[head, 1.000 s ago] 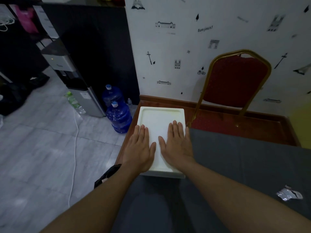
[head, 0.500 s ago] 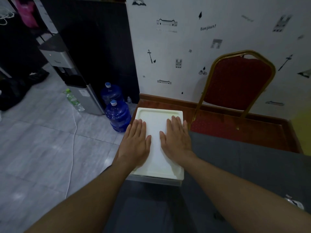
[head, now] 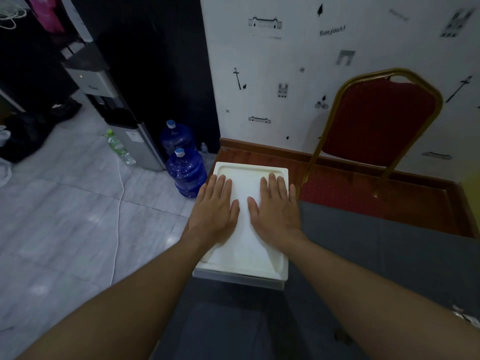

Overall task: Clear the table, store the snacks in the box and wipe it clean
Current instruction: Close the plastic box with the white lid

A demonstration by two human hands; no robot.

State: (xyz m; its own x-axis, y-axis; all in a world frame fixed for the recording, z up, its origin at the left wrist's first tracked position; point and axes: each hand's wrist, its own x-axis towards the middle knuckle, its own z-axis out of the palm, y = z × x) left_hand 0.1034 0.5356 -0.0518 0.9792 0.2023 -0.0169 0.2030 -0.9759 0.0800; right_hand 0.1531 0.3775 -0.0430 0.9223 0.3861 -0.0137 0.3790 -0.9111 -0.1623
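Observation:
A white box with its lid on (head: 245, 258) stands at the table's far left corner. Both my hands lie flat on the lid with straight fingers: my left hand (head: 214, 215) covers the lid's left side, my right hand (head: 276, 211) its right side. The table (head: 389, 255) is covered by a dark grey cloth. A crumpled silver wrapper (head: 466, 317) lies on the cloth at the right edge of the view, partly cut off. What the box contains is hidden by the lid.
A red chair with a gold frame (head: 376, 120) stands behind the table against the wall. Two blue water jugs (head: 185, 172) and a water dispenser (head: 114, 107) stand on the floor to the left. A white cable (head: 118, 203) runs across the tiles.
My hands have slid apart on the lid, each toward its own side. The camera view has shifted, so the box and the wrapper sit lower and further right in the frame.

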